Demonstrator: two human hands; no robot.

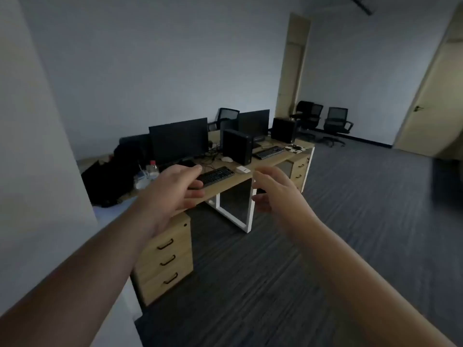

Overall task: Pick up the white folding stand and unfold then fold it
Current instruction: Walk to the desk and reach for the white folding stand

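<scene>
A small white flat object (243, 169), likely the white folding stand, lies on the wooden desk (265, 162) between the near keyboard (216, 175) and a black computer tower (237, 146). Both my arms are stretched out in the air in front of the desk. My left hand (172, 194) hovers with fingers spread and slightly curled, holding nothing. My right hand (274, 190) is held beside it, fingers apart and curved, also empty. Both hands are well short of the white object.
The desk carries two dark monitors (178, 139), a second keyboard (269, 152), a white mouse (227, 159), bottles (152, 169) and a black bag (110, 181). Drawer units (165, 259) stand under it. Office chairs (335, 122) line the far wall. A white wall (32, 146) is at my left.
</scene>
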